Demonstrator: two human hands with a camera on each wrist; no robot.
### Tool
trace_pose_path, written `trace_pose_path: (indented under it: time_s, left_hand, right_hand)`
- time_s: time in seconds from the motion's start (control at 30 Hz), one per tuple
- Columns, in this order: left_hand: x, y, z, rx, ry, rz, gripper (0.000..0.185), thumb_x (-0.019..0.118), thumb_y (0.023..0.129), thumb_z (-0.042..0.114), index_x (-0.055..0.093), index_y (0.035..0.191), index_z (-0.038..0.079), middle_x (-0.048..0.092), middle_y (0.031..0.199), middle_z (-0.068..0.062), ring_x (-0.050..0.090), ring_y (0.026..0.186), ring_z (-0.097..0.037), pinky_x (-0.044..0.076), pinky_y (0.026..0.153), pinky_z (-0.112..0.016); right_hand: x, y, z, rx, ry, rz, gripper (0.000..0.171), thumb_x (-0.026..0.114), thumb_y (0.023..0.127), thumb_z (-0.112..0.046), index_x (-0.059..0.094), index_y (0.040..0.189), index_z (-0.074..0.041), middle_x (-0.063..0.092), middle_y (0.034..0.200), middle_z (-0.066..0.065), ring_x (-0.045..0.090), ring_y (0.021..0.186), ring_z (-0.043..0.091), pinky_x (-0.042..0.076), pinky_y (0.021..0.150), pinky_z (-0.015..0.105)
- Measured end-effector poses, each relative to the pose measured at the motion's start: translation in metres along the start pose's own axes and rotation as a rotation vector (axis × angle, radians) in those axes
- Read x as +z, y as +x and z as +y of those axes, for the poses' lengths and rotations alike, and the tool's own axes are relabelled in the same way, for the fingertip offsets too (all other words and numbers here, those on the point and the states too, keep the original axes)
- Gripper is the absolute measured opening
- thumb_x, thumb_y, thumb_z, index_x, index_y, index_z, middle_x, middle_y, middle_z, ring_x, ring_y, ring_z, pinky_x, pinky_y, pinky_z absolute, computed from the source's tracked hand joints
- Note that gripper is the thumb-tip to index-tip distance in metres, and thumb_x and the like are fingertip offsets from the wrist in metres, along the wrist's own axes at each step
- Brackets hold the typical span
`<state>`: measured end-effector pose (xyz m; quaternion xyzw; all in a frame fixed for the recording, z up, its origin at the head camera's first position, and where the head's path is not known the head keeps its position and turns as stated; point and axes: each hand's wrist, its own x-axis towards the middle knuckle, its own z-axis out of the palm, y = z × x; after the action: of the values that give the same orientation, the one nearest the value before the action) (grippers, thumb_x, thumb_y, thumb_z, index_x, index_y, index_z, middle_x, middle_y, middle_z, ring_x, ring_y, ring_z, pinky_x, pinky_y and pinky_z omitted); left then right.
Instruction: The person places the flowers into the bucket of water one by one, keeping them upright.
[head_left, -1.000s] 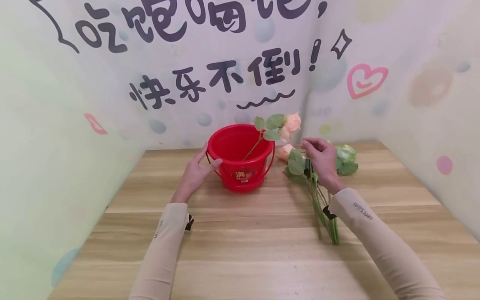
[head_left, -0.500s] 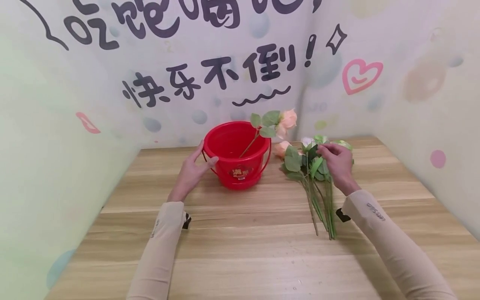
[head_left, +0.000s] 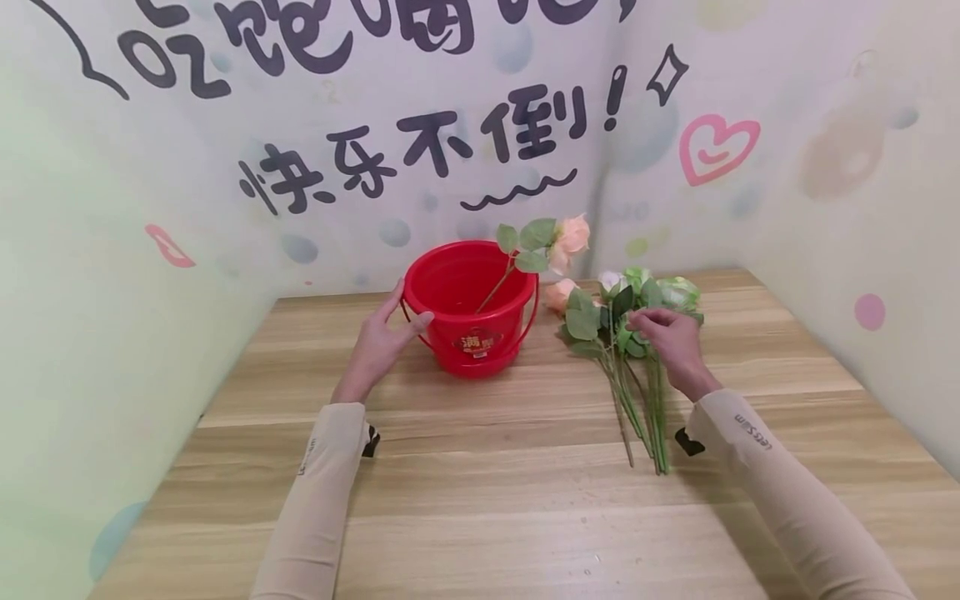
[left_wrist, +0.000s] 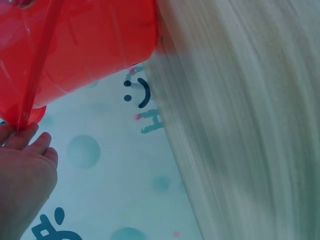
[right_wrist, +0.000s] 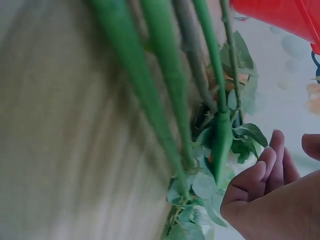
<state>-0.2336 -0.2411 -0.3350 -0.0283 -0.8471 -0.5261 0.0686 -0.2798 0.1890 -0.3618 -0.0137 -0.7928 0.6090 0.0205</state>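
Since a second ago, my right hand has come down from above the bunch of flowers and settled on its leafy upper part, and the heads now lie fanned a little wider on the worktop. That grip has its fingers curled over the leaves near the green and white blooms; the thumb is hidden from the head view, and I cannot tell whether I am truly pinching a stem or only touching the foliage. In the right wrist view the fingers sit bent just beside the leaves and the green stems, not plainly wrapped round any of them.

My left hand has stayed where it was, against the left side of the red bucket. Its fingers are straight and relaxed, the thumb lying along the wall near the thin handle; the left wrist view shows fingertips touching the handle.

One peach rose stands in the bucket, its stem leaning to the right so the bloom hangs past the rim. The bunch lies just right of the bucket, stems pointing toward me, a second peach bloom nearest the bucket.
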Motion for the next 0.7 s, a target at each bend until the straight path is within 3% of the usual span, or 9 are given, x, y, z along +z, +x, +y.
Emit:
trace_pose_path:
  time_s: [0.27, 0.53, 0.7]
  left_hand:
    - [-0.0004, 0.0, -0.0003, -0.002, -0.004, -0.007, 0.085, 0.069, 0.096, 0.054, 0.028, 0.165, 0.028, 0.028, 0.168, 0.003, 0.025, 0.154, -0.026, 0.042, 0.111, -0.057]
    - [-0.0003, -0.0007, 0.0016, -0.015, 0.01, -0.004, 0.087, 0.069, 0.095, 0.056, 0.027, 0.165, 0.028, 0.028, 0.169, 0.001, 0.024, 0.154, -0.026, 0.04, 0.112, -0.058]
    - [-0.0002, -0.0005, 0.0028, -0.025, 0.006, -0.005, 0.088, 0.069, 0.094, 0.057, 0.027, 0.165, 0.027, 0.028, 0.169, 0.002, 0.024, 0.154, -0.027, 0.041, 0.111, -0.058]
  right_hand:
    - [0.0032, -0.0026, 0.0094, 0.018, -0.036, -0.081, 0.041, 0.064, 0.104, -0.019, 0.062, 0.128, 0.014, 0.076, 0.094, -0.004, 0.065, 0.09, 0.013, 0.051, 0.081, 0.027]
    - [0.0026, -0.003, 0.0108, 0.063, -0.094, -0.117, 0.034, 0.066, 0.101, -0.016, 0.067, 0.12, 0.013, 0.073, 0.089, -0.01, 0.06, 0.092, 0.017, 0.045, 0.085, 0.032]
    - [0.0012, -0.0026, 0.0113, 0.087, -0.135, -0.152, 0.032, 0.067, 0.099, -0.013, 0.07, 0.119, 0.011, 0.073, 0.098, -0.003, 0.06, 0.095, 0.02, 0.045, 0.09, 0.033]
